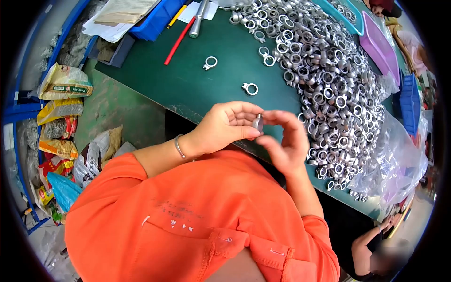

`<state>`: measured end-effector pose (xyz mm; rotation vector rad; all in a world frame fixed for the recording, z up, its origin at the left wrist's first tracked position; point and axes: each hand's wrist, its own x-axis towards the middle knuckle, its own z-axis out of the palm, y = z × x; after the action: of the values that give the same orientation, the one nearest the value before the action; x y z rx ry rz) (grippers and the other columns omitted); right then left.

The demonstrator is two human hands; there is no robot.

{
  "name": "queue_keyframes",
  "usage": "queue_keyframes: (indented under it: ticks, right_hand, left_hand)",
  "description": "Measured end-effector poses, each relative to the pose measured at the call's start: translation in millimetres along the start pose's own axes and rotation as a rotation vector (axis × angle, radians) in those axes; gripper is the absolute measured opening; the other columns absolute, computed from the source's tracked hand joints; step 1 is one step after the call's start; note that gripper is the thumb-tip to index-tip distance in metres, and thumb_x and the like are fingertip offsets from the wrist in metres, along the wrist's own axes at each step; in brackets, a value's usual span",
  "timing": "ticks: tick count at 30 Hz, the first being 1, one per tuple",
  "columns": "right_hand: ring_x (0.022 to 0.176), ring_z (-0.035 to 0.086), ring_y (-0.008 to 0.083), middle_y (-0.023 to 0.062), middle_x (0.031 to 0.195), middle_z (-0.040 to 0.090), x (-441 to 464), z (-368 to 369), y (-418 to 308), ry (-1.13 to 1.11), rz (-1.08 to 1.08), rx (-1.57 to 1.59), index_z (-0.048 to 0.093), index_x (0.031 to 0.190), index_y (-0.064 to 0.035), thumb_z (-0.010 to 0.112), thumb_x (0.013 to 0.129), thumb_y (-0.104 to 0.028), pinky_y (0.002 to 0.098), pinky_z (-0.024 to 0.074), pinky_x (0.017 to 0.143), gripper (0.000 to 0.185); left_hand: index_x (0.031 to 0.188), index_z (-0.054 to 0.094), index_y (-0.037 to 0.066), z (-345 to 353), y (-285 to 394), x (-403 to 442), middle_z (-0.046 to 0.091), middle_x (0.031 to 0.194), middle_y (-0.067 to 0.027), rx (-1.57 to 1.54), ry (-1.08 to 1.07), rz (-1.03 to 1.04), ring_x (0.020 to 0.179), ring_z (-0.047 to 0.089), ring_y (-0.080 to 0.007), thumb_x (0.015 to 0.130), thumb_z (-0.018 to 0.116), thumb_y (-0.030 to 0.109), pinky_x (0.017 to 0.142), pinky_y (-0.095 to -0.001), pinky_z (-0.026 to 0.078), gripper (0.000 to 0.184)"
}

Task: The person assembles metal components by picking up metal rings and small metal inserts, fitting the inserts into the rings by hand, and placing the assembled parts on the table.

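Note:
A small grey metal ring with a short stud [258,123] is held just off the table's near edge, seen almost edge-on. My left hand [228,123] pinches it between thumb and fingers. From the other side my right hand [286,141] curves around the ring, its fingertips at the stud and its thumb by the lower rim; the exact contact is partly hidden. Beyond my hands, a loose ring [252,89] lies on the green table [188,89], and another ring [211,62] lies farther back. A large heap of similar metal rings [329,98] spreads to my right.
At the back left are a red stick [180,41], a metal-handled tool [199,19], a yellow pencil-like stick [176,16] and a blue bin [157,21] with papers. Clear plastic [390,160] and a pink tray [379,44] border the heap. Sacks [66,82] fill the left side. Another person's arm [369,246] shows lower right.

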<state>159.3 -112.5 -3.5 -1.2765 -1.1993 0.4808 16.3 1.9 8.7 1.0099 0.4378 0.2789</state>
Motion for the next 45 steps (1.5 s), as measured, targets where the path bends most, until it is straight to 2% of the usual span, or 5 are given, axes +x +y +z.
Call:
queue_keyframes:
  ticks: [13,23,30,37,45]
  right_hand:
    - [0.078,0.053,0.0304,0.0103,0.083,0.056,43.7,5.2,23.8,-0.308,-0.016,-0.764,0.060,0.083,-0.0014,0.064,0.072,-0.001,0.0371,0.0440,0.067,0.011]
    - [0.070,0.052,0.0071,0.0000,0.079,0.059,0.7,-19.1,2.0,-0.058,0.646,0.192,0.059,0.088,0.0003,0.059,0.083,-0.001,0.0202,0.0427,0.066,0.005]
    - [0.077,0.054,0.0079,0.0010,0.083,0.060,-5.9,-14.6,-4.4,-0.066,0.518,0.405,0.059,0.090,0.0012,0.059,0.083,0.002,0.0203,0.0434,0.069,0.007]
    - [0.074,0.057,0.0204,0.0087,0.083,0.060,-1.3,-7.6,-6.8,-0.105,0.083,-0.123,0.060,0.082,-0.0012,0.063,0.073,0.006,0.0271,0.0462,0.065,0.012]
    - [0.078,0.056,0.0110,0.0067,0.088,0.059,-2.8,-8.0,-9.3,-0.021,0.467,0.414,0.048,0.108,0.0004,0.045,0.093,-0.006,0.0236,0.0459,0.071,0.016]
  left_hand:
    - [0.118,0.047,-0.002,-6.1,9.6,-8.3,0.056,0.115,-0.0209,-0.236,0.001,0.037,0.099,0.060,-0.0293,0.079,0.056,-0.012,0.082,-0.0317,0.052,0.041]
    - [0.117,0.047,-0.002,-1.5,7.0,-2.8,0.058,0.110,-0.0198,-0.239,-0.007,0.004,0.097,0.061,-0.0274,0.080,0.057,-0.009,0.078,-0.0303,0.054,0.039]
    - [0.096,0.051,0.002,-4.8,-0.3,-0.8,0.052,0.071,-0.0041,-0.271,-0.010,-0.181,0.055,0.043,-0.0052,0.084,0.058,0.003,0.043,-0.0170,0.031,0.013]
    - [0.087,0.061,0.000,7.4,-7.0,2.3,0.057,0.081,-0.0018,0.317,0.041,0.214,0.067,0.052,-0.0045,0.080,0.064,0.002,0.055,-0.0168,0.041,0.008]
    - [0.082,0.062,0.001,7.2,-3.2,0.1,0.059,0.084,-0.0043,0.524,0.031,0.368,0.072,0.055,-0.0092,0.077,0.066,-0.001,0.060,-0.0204,0.044,0.006]
